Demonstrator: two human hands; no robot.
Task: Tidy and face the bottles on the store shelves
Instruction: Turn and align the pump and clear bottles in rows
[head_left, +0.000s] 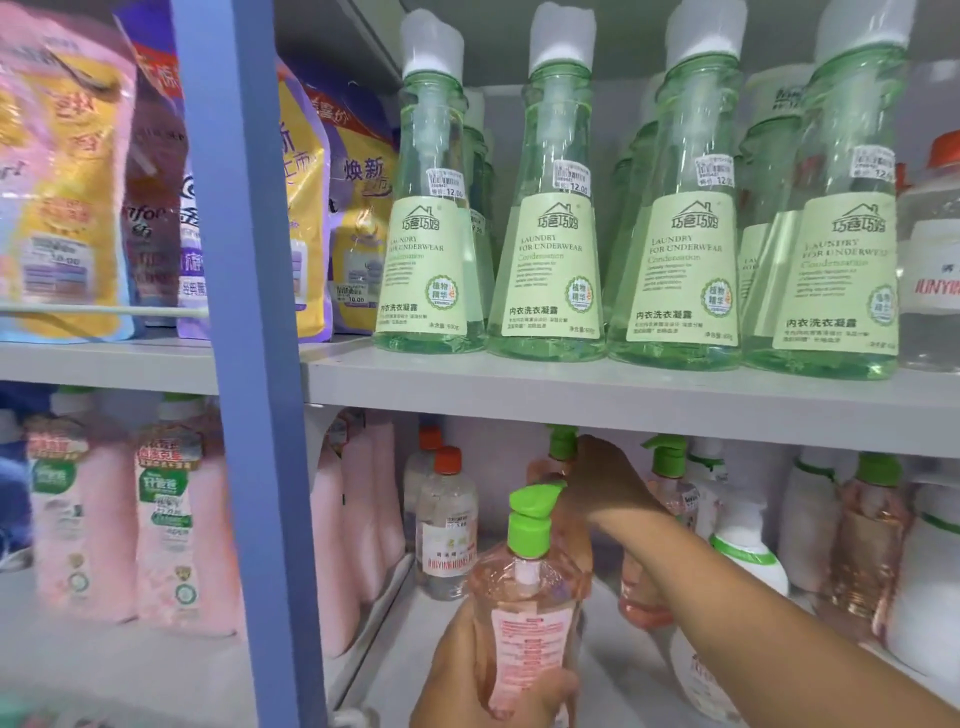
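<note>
Lower shelf (649, 421) — left hand (483, 675) grips pink pump bottle (524, 623); right hand (602, 483) grasps another behind.

four bottles (545, 228) abreast on upper shelf (623, 389), pouches (67, 182) left of them

Even, fairly bright light; left-edge pouches (62, 171) smear with blur, perhaps motion, and verticals bow.

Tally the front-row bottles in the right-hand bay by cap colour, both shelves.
White caps, green flask bottles on the upper shelf: 4
Green pump caps, pink bottles on the lower shelf: 4 visible
Orange caps, clear bottles: 3 visible
Total: 11; blurred ones behind not counted.
</note>
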